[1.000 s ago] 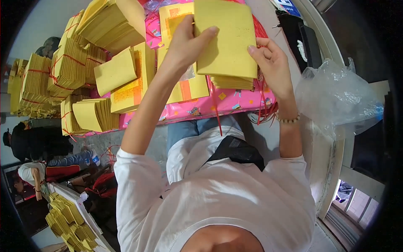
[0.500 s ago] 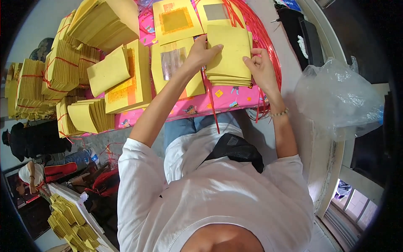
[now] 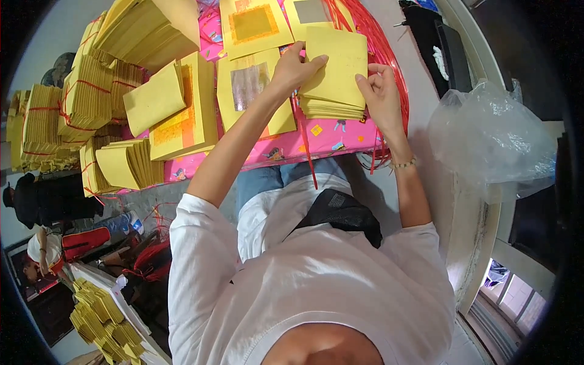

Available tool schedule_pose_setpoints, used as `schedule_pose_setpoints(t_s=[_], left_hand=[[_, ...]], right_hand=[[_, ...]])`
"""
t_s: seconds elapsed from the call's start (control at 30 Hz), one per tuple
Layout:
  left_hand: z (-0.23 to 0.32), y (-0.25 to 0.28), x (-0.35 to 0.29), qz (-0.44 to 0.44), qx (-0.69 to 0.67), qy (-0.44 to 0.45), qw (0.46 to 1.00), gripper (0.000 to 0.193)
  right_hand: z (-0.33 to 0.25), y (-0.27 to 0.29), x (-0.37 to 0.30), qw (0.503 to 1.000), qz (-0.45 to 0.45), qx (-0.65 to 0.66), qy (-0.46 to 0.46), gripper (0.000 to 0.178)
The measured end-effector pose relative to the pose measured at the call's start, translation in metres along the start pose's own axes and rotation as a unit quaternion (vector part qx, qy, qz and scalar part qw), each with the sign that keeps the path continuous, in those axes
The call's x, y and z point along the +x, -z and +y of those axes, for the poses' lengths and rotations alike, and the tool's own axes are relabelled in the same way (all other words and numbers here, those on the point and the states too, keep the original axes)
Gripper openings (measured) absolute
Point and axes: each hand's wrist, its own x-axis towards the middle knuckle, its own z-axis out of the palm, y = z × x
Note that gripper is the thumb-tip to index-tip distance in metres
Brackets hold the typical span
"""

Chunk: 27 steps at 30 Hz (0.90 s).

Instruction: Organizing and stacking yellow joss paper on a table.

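A folded sheet of yellow paper (image 3: 336, 67) lies on a stack of similar folded sheets (image 3: 331, 111) at the table's near edge. It sits slightly askew, so the sheets below show along the bottom. My left hand (image 3: 296, 70) pinches its left edge, thumb on top and fingers partly hidden at the far side. At the right edge my right hand (image 3: 382, 94) has its thumb against the paper and its fingers curled. Left of the stack is a yellow sheet with a silver square (image 3: 249, 87), partly covered by my left forearm. Beyond it rests a sheet with an orange-bordered gold square (image 3: 254, 24).
A thick pile of printed yellow sheets (image 3: 204, 103) bears a loose folded one (image 3: 155, 97). Tied bundles (image 3: 87, 91) crowd the left. Red plastic strands (image 3: 386, 45) hang along the table's right side. A clear plastic bag (image 3: 493, 137) is at the right. The tablecloth (image 3: 274, 152) is pink.
The top folded sheet has shifted slightly to the right and away over the stack, with both hands staying at its edges. The whole view has moved a little.
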Motion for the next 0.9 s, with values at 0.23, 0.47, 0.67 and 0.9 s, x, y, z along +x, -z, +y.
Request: schedule_pose_setpoints(t_s=[0.23, 0.47, 0.67, 0.9], left_hand=[[0.016, -0.002, -0.012, 0.053, 0.143, -0.045, 0.987, 0.059], [0.016, -0.013, -0.024, 0.129, 0.278, -0.116, 0.945, 0.062], [-0.006, -0.022, -0.023, 0.154, 0.2, -0.135, 0.958, 0.065], [-0.038, -0.021, -0.005, 0.109, 0.002, -0.054, 0.993, 0.061]], right_hand=[[-0.027, 0.004, -0.001, 0.926, 0.026, -0.366, 0.092, 0.041], [0.003, 0.011, 0.003, 0.924, -0.044, -0.351, 0.144, 0.046], [0.012, 0.01, 0.006, 0.937, -0.058, -0.315, 0.14, 0.045], [0.012, 0.004, 0.011, 0.948, -0.08, -0.261, 0.165, 0.041]])
